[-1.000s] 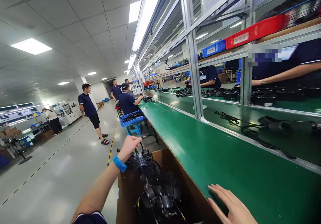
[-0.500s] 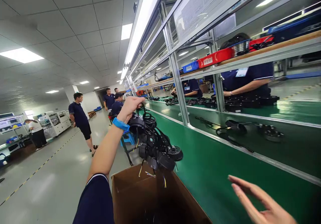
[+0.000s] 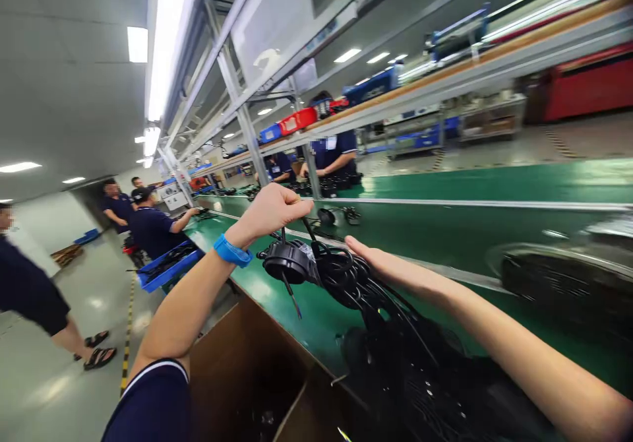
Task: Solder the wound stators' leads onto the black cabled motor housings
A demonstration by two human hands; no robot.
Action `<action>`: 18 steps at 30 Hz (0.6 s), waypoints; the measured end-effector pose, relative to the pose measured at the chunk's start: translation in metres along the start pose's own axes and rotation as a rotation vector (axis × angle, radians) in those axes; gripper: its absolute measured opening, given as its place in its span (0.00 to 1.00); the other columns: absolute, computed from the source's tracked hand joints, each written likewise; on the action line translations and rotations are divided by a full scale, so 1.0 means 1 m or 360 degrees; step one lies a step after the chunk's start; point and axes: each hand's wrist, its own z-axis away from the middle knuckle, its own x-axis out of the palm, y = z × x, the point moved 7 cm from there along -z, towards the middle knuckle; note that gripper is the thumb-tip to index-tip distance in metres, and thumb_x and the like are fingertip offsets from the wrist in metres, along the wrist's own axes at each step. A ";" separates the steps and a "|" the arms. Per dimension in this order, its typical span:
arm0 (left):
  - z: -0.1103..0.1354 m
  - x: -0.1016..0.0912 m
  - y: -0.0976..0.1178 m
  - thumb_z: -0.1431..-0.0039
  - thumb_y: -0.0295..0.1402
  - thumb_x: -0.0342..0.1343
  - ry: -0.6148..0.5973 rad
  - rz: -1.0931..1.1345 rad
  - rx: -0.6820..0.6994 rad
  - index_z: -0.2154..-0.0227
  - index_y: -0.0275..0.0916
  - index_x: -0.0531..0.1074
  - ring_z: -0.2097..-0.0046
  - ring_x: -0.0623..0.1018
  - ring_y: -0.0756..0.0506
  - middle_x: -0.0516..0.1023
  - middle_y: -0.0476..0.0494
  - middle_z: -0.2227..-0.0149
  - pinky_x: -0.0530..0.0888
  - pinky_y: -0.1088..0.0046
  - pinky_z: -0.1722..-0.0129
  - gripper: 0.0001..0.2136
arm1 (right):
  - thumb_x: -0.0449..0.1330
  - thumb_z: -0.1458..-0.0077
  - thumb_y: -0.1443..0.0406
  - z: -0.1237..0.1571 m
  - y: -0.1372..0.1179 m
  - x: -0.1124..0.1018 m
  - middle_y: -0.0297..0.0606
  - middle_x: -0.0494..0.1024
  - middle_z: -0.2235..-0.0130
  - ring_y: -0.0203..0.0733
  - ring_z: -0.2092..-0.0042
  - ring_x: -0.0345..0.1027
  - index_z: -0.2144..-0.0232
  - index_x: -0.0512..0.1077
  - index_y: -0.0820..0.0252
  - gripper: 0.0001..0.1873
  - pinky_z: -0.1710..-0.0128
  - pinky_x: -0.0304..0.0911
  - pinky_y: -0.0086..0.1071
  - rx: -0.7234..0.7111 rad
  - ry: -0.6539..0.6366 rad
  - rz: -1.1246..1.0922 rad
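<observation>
My left hand (image 3: 274, 211), with a blue band on its wrist, is closed around the black cables at the top of a bundle. A bundle of black cables (image 3: 343, 274) hangs from it over the edge of the green bench. A round black housing (image 3: 285, 262) dangles below my fingers, with a short cable end showing coloured wires. Lower down, the bundle blurs into a dark mass of similar parts. My right hand (image 3: 376, 260) lies along the far side of the coiled cables with its fingers stretched out; part of it is hidden behind them.
An open cardboard box (image 3: 247, 356) stands below, against the green bench (image 3: 544, 188). Metal uprights (image 3: 242, 112) carry a shelf with red (image 3: 298, 121) and blue bins. Several people in dark shirts stand or sit nearby. A blue crate (image 3: 168, 267) is at the left.
My view has turned right. My left hand has carried the bundle from above the box towards the bench, and my right hand has reached in from the right to the cables.
</observation>
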 end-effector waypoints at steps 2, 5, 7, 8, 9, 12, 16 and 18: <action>-0.015 0.015 0.018 0.45 0.39 0.55 -0.0008 -0.0114 0.0131 0.88 0.39 0.49 0.77 0.49 0.55 0.47 0.54 0.83 0.48 0.70 0.74 0.24 | 0.53 0.41 0.39 0.014 0.012 0.003 0.38 0.84 0.65 0.51 0.59 0.79 0.61 0.80 0.54 0.30 0.52 0.73 0.47 0.0327 -0.0181 -0.0254; -0.036 0.033 0.043 0.47 0.38 0.55 0.0004 -0.0254 0.0327 0.88 0.39 0.51 0.76 0.51 0.54 0.48 0.53 0.83 0.49 0.69 0.72 0.22 | 0.52 0.41 0.37 0.032 0.017 0.006 0.40 0.84 0.65 0.50 0.60 0.79 0.61 0.80 0.57 0.33 0.56 0.74 0.44 0.0552 -0.0238 -0.0599; -0.045 0.041 0.058 0.47 0.37 0.54 0.0025 -0.0325 0.0434 0.88 0.38 0.54 0.75 0.55 0.53 0.51 0.52 0.83 0.51 0.69 0.71 0.20 | 0.54 0.42 0.38 0.036 0.017 0.004 0.41 0.84 0.66 0.49 0.62 0.79 0.63 0.79 0.59 0.33 0.59 0.74 0.42 0.0606 -0.0139 -0.0721; -0.048 0.043 0.064 0.47 0.37 0.54 0.0049 -0.0362 0.0478 0.88 0.38 0.56 0.75 0.56 0.53 0.52 0.52 0.83 0.52 0.69 0.71 0.19 | 0.56 0.42 0.40 0.036 0.018 0.001 0.41 0.84 0.66 0.47 0.64 0.79 0.64 0.79 0.59 0.30 0.60 0.74 0.40 0.0608 -0.0047 -0.0756; -0.049 0.043 0.069 0.46 0.37 0.54 0.0080 -0.0401 0.0512 0.87 0.38 0.58 0.75 0.58 0.53 0.54 0.51 0.82 0.53 0.69 0.70 0.18 | 0.59 0.42 0.42 0.035 0.017 -0.004 0.40 0.84 0.67 0.45 0.65 0.78 0.65 0.79 0.59 0.26 0.61 0.74 0.38 0.0586 0.0064 -0.0779; -0.047 0.036 0.074 0.44 0.37 0.53 0.0176 -0.0521 0.0547 0.86 0.37 0.62 0.74 0.61 0.52 0.57 0.50 0.81 0.56 0.69 0.67 0.17 | 0.64 0.43 0.52 0.028 0.012 -0.018 0.33 0.83 0.69 0.39 0.71 0.74 0.67 0.79 0.57 0.15 0.65 0.72 0.32 0.0384 0.0331 -0.0854; -0.036 0.024 0.061 0.42 0.38 0.53 0.0299 -0.0703 0.0513 0.86 0.37 0.63 0.74 0.61 0.52 0.56 0.51 0.83 0.57 0.69 0.65 0.19 | 0.65 0.44 0.59 0.018 0.007 -0.033 0.35 0.83 0.66 0.37 0.70 0.74 0.65 0.79 0.59 0.10 0.65 0.71 0.30 0.0152 0.0436 -0.0936; -0.031 0.021 0.048 0.42 0.39 0.53 0.0339 -0.0783 0.0476 0.87 0.37 0.62 0.74 0.61 0.51 0.55 0.51 0.83 0.57 0.69 0.65 0.20 | 0.68 0.47 0.61 0.016 0.009 -0.042 0.37 0.83 0.63 0.37 0.66 0.75 0.64 0.79 0.62 0.10 0.62 0.71 0.29 0.0034 0.0534 -0.0900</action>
